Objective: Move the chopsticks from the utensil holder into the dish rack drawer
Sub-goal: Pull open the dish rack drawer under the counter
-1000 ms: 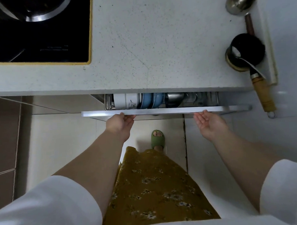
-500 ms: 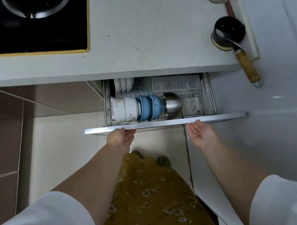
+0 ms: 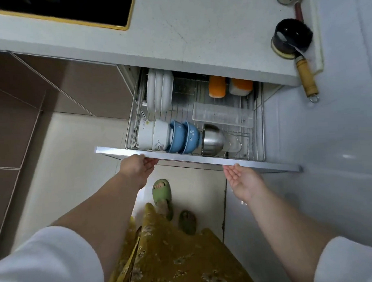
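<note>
The dish rack drawer (image 3: pixel 192 159) stands pulled far out from under the counter, its wire basket (image 3: pixel 258 117) in full view. My left hand (image 3: pixel 137 166) hooks its fingers under the drawer's front panel near the left end. My right hand (image 3: pixel 241 178) is palm up and open, its fingertips just at the panel's lower edge. A dark round utensil holder (image 3: pixel 291 38) sits on the counter at the far right, with a wooden-handled tool (image 3: pixel 306 79) sticking out over the edge. I see no chopsticks.
The basket holds upright white plates (image 3: pixel 158 91), white bowls (image 3: pixel 153 135), blue bowls (image 3: pixel 183 136), a steel bowl (image 3: pixel 212 142), a clear plastic tray (image 3: pixel 222 114) and orange sponges (image 3: pixel 217 87). The stove (image 3: pixel 71 9) is at the counter's top left. My feet stand below the drawer.
The drawer has slid much farther out, from nearly shut to wide out. Both hands came back with its front panel, and the right hand's hold has loosened.
</note>
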